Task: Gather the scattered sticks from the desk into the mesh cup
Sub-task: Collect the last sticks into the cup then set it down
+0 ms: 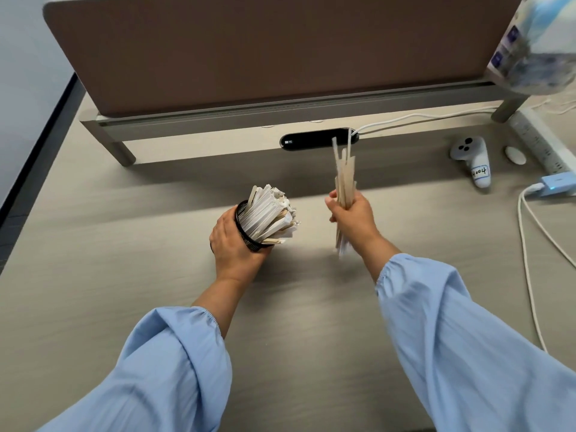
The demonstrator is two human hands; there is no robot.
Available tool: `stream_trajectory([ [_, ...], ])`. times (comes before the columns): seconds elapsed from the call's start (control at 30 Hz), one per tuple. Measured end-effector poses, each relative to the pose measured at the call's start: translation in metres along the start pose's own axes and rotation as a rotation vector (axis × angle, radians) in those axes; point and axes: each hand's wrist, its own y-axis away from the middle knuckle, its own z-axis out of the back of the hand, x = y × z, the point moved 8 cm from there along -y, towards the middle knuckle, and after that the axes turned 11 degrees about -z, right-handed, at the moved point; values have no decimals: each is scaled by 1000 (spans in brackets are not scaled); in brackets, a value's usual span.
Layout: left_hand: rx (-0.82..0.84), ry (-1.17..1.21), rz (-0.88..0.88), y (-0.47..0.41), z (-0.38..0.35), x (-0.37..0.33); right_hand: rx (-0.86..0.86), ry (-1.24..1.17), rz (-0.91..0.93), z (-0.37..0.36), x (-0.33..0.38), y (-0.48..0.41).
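The black mesh cup (246, 227) is sitting near the middle of the desk (131, 232), tipped toward the right. It is stuffed full of sticks in the cup (269, 213), thin and flat, many in white paper wrappers, fanning out past the rim. The left hand (232, 243) is wrapping its fingers around the cup's side and holding it.

Just to the right, apart from the cup, the right hand (352, 218) is squeezing a bunch of sticks (344, 179) in a closed fist. These ones are pale wood, standing almost straight up, poking out above and below the hand, and blurry at the bottom.

The desk around both hands is lying open, with the brown screen (265, 48) standing at the back edge. A white controller (472, 159) and cables (530, 260) are lying well off to the right.
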Motion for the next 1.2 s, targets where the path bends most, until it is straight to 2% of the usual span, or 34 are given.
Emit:
stream_trajectory([
  [0.07, 12, 18, 7, 0, -5, -4, -4, -182, 96, 10, 14, 3],
  [0.13, 22, 23, -3, 0, -10, -9, 4, -218, 135, 11, 19, 5],
  [0.4, 31, -12, -10, -2, -18, -16, 73, -130, 117, 4, -17, -9],
  [0.53, 21, -11, -9, -1, -17, -19, 68, -147, 123, 6, -14, -13],
  [0.7, 17, -13, -2, -1, -18, -20, 65, -45, 124, 0, -12, -17],
  [0.77, 22, -19, -11, -1, -18, -22, 44, 8, 115, -1, -13, -19],
  [0.87, 35, -21, -15, -3, -19, -24, -73, 36, 136, 11, -2, -18],
  [0.93, 44, -16, -8, -4, -19, -23, -127, -67, 135, 24, 17, -13],
  [1.07, 53, 15, 20, -7, -21, -22, -119, -439, 195, 50, 72, 0],
  [1.13, 61, 51, 31, -9, -23, -23, -21, -530, 208, 45, 92, 8],
  [1.2, 80, 49, 12, -12, -27, -27, 106, -457, 214, 25, 101, 17],
])
